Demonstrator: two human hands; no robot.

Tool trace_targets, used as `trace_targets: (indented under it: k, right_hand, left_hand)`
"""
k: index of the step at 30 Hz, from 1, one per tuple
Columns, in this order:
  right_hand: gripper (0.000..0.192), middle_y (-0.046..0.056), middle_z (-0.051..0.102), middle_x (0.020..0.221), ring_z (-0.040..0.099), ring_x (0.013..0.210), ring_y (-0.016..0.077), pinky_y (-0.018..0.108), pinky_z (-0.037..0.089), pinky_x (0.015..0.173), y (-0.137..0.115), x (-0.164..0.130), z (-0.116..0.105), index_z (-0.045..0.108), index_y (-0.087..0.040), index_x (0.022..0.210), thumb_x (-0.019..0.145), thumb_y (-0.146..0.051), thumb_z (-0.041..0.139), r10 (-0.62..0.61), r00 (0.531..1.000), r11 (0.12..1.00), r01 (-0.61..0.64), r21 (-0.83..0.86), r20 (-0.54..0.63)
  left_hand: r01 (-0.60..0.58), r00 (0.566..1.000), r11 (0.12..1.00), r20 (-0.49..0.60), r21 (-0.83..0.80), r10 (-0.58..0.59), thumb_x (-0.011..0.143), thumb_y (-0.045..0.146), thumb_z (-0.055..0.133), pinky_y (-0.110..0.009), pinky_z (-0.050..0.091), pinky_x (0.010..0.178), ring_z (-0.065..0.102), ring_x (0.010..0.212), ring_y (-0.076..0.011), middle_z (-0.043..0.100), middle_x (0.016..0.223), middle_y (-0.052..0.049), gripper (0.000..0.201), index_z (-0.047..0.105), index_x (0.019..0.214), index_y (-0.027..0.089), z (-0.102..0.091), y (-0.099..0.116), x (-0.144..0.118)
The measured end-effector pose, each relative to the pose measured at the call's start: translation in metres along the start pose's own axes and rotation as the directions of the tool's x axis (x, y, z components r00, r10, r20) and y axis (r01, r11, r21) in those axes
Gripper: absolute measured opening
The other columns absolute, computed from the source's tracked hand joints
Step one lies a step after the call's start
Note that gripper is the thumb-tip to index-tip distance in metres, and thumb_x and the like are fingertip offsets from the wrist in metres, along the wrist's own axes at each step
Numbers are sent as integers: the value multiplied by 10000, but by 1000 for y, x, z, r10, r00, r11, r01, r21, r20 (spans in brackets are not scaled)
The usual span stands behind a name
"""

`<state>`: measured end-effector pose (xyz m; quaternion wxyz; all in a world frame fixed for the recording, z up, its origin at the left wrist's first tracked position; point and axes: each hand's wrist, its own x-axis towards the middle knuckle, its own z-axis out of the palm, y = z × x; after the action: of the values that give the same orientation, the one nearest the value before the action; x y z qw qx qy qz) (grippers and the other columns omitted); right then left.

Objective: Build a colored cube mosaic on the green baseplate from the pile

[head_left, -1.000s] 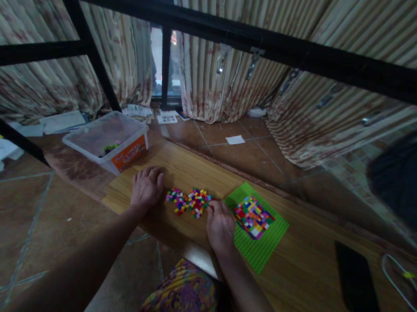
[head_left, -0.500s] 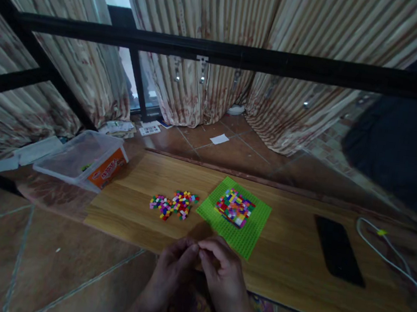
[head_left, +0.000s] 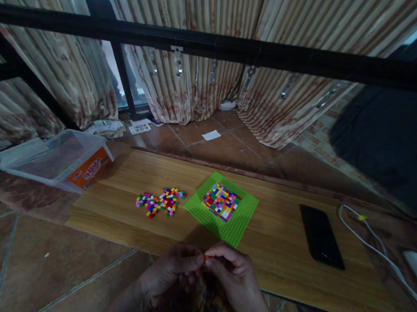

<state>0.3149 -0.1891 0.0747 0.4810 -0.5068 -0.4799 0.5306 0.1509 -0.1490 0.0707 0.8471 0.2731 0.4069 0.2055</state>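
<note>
A small orange-red toy brick shows between my fingertips, just off the near edge of the board. My right hand pinches it between thumb and forefinger. The thumb and fingertips of my left hand close against its other side; whether a second brick is in them I cannot tell. Beyond the hands lies a green baseplate, turned at an angle. On it sits a multicoloured block of bricks, packed tightly together. To its left, loose bricks of many colours are heaped on the wooden board.
The wooden board carries a black phone at right, with a white cable beyond it. A clear plastic box with an orange label stands at far left. A black metal rail crosses before the curtains.
The view has shifted slightly to the right. My fingers have turned a little, and the orange-red brick between them now shows. Bricks on the board and the baseplate look unchanged.
</note>
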Motion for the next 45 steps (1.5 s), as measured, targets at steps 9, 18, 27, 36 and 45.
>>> trace_targets:
  k: [9, 18, 27, 36, 45]
  right_hand:
    - [205, 60, 718, 925, 654, 850, 197, 319, 499, 781, 16, 68, -40, 752, -219, 905, 862, -363, 613, -283, 887, 889, 99, -446, -366]
    - [184, 53, 716, 870, 644, 821, 206, 335, 491, 774, 34, 98, -38, 747, -219, 844, 865, -343, 614, -417, 866, 680, 95, -727, -277]
    - [104, 12, 677, 774, 626, 705, 163, 275, 475, 662, 37, 106, -40, 719, -217, 755, 806, -297, 677, -402, 848, 747, 85, -660, -346]
    - [147, 18, 690, 808, 645, 740, 159, 277, 497, 697, 35, 103, -41, 727, -233, 763, 866, -260, 625, -495, 842, 628, 176, -758, -214]
    - [165, 19, 700, 859, 658, 780, 152, 265, 512, 716, 29, 104, -46, 733, -236, 791, 886, -246, 599, -479, 871, 578, 218, -787, -110]
  left_hand:
    - [-51, 993, 999, -110, -12, 49, 630, 396, 823, -180, 346, 494, 474, 524, -50, 558, 638, 16, 354, 608, 730, 133, -14, -3, 9]
    - [-72, 988, 994, -134, 84, 83, 662, 425, 781, -197, 345, 520, 487, 538, -65, 576, 631, 9, 340, 622, 733, 134, -33, -8, 15]
    - [-90, 986, 992, -131, 92, 102, 692, 432, 744, -209, 367, 572, 482, 568, -74, 578, 636, 9, 321, 627, 730, 135, -35, -9, 16]
    - [-88, 986, 996, -143, 23, 91, 677, 416, 761, -205, 375, 558, 509, 565, -75, 593, 652, 14, 317, 612, 746, 146, -35, -11, 18]
    - [-89, 986, 996, -141, 32, 92, 667, 436, 761, -213, 367, 550, 509, 549, -79, 589, 642, 17, 339, 594, 731, 148, -35, -12, 19]
